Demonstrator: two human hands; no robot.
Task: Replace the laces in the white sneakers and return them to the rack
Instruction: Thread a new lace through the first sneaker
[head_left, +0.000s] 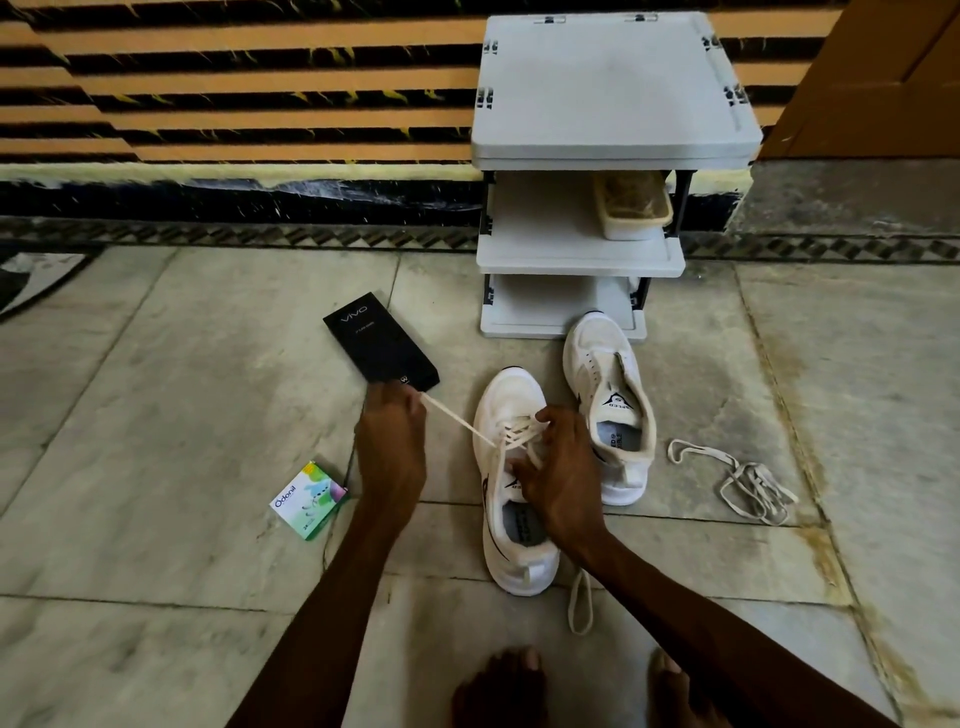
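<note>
Between the two forearms: near sneaker (511, 402), white, upright on its sole on the floor.
Long axis: runs from the person toward the wall; toe points away at the rack, heel points back at the person's bare toes (498, 686).
Lacing: cream lace (452, 415) crossed through the forward eyelets; one strand is pulled taut, up and to the left; another end lies in a loop on the floor beside the heel.
Left hand (392, 441): closed in a fist round the taut strand, to the left of the toe.
Right hand (558, 467): on top of the shoe, fingers curled over the crossed lacing and tongue, holding the shoe there.
Second sneaker (608, 395): just to the right and farther forward, unlaced, tongue up; same heading, its toe at the foot of the rack.
Loose lace (748, 483): tangled heap on the floor, right of the second sneaker, apart from it.
Rack (608, 88): grey plastic, three tiers, against the wall; a cream tub (631, 208) on the middle shelf, right side.
Black box (382, 345): flat on the floor, left of the rack, near the left fist.
Small white-and-green box (309, 500): on the floor, left of the left forearm.
Floor (182, 415): pale veined stone slabs, stained along the joints at right.
Wall (234, 93): orange and black horizontal bands above a dark skirting.
Door (883, 67): brown wood, far right.
</note>
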